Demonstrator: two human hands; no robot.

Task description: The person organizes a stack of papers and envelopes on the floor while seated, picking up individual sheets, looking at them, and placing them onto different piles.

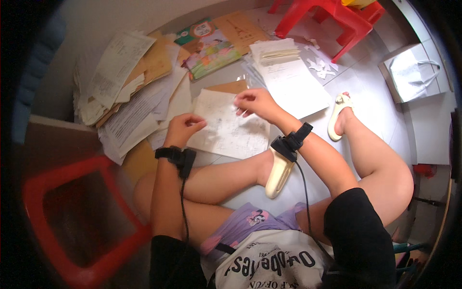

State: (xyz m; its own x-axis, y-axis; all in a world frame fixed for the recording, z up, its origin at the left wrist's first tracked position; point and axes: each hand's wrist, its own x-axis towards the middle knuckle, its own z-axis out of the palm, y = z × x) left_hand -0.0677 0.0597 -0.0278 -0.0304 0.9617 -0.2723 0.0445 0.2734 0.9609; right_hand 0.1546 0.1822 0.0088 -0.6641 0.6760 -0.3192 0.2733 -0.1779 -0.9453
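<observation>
My left hand (184, 128) hovers by the left edge of a paper sheet with handwriting (231, 126), its fingers loosely curled and nothing seen in them. Over the sheet's upper right part is my right hand (251, 103), thumb and fingertips close together; whether something small is between them cannot be told. The sheet lies on the floor in front of me, over a piece of brown card (227, 87). To its right rests a stack of white papers (288, 77). A messy pile of papers and brown envelopes (126, 86) stands to its left. Black straps with cabled devices circle both wrists.
A colourful illustrated book (209, 50) and a brown cover with a tower drawing (240, 30) lie farther back. Torn paper scraps (321, 68) are near a red plastic stool (335, 21). Another red stool (86, 267) is at left, a white paper bag (411, 74) at right.
</observation>
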